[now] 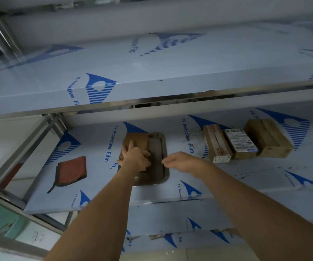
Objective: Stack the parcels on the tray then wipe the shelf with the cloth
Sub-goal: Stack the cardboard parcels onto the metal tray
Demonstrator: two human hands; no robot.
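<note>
A brown parcel [135, 141] is held by the left hand [136, 159] on the left half of the metal tray [160, 147], the fingers curled over its near end. The right hand [180, 162] is held just beside the tray's right rim, its grip loose, fingers lightly curled and nothing held. The tray lies mid-shelf, near the front edge of the film-covered shelf [246, 176]. A red cloth [71, 171] lies toward the shelf's left edge. Three more parcels [246, 141] are lined up side by side toward the right, well apart from the tray.
</note>
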